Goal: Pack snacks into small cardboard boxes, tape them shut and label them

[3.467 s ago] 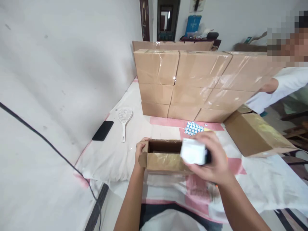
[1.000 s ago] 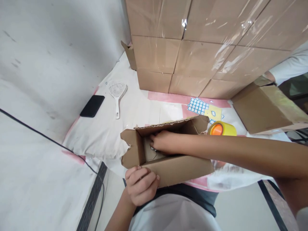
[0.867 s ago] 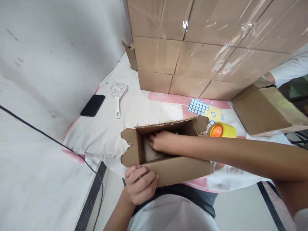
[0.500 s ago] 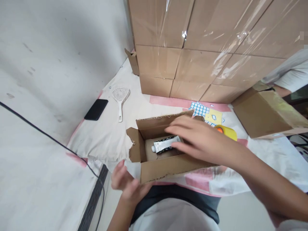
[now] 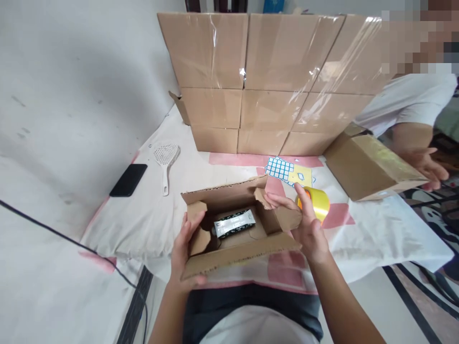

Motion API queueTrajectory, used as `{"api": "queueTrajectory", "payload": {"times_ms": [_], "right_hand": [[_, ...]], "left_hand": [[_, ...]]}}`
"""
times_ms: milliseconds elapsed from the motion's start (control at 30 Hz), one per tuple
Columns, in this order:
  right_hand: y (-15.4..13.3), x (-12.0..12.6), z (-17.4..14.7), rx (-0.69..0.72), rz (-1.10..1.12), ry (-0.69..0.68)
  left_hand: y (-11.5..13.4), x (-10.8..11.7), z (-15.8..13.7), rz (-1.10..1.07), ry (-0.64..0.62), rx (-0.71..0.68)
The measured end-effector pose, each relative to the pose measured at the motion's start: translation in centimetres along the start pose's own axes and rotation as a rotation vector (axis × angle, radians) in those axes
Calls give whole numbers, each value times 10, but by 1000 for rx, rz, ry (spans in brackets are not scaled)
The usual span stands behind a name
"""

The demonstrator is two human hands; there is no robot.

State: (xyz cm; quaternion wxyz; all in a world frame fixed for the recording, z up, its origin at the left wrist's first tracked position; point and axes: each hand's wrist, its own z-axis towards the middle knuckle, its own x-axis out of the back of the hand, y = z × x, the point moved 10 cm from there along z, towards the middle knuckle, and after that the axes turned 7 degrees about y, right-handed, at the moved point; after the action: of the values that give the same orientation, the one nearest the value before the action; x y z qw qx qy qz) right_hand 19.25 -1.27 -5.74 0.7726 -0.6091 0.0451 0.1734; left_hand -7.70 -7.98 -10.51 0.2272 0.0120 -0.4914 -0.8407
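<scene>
An open cardboard box [image 5: 233, 265] sits in front of me with its flaps up. Inside lies a white and black tube [image 5: 234, 223], its cap toward the left. My left hand [image 5: 182, 248] grips the box's left end, fingers bent over the torn end flap [image 5: 197, 212] and thumb along the near side. At the opposite end, my right hand [image 5: 310, 229] holds the right end flap [image 5: 289, 218], some fingers behind it and another finger raised. Close behind that hand stands a roll of yellow tape [image 5: 319, 203].
A black phone [image 5: 128, 180] and a white slotted spoon [image 5: 166, 165] lie at left on the cloth-covered table [image 5: 136, 229]. Plastic-wrapped cartons [image 5: 265, 110] are stacked at the back. Another open box [image 5: 366, 165] stands at right, beside a co-worker's hand [image 5: 428, 167]. A black cable [image 5: 82, 246] crosses the left side.
My right hand has come out from over the tube to the box's right end. My left hand has closed on the left end, and its flap is bent inward. The view has shifted.
</scene>
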Motion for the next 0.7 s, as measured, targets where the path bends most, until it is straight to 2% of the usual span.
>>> {"api": "queueTrajectory", "payload": {"times_ms": [100, 233, 300, 367, 433, 467, 533, 600, 633, 700], "right_hand": [[-5, -15, 10, -39, -149, -114], [9, -26, 16, -156, -307, -278], [11, -18, 20, -104, -307, -202], [9, 0, 23, 12, -322, -10], [11, 13, 22, 84, -323, 134], [15, 13, 22, 84, -320, 135], [23, 6, 23, 60, -308, 54], [19, 2, 25, 105, -294, -2], [13, 2, 27, 144, -298, -10], [5, 2, 28, 204, -368, -26]], "left_hand": [[28, 2, 10, 38, -26, -124], [35, -1, 15, 39, 23, -118], [30, 2, 14, -16, 107, -69], [24, 7, 12, -27, 182, -13], [21, 7, 11, 34, 190, 6], [21, 6, 12, 84, 171, 2], [23, 8, 14, 180, 146, -11], [28, 11, 18, 272, 119, -28], [31, 11, 20, 324, 85, -40], [41, 2, 24, 443, -70, -91]]}}
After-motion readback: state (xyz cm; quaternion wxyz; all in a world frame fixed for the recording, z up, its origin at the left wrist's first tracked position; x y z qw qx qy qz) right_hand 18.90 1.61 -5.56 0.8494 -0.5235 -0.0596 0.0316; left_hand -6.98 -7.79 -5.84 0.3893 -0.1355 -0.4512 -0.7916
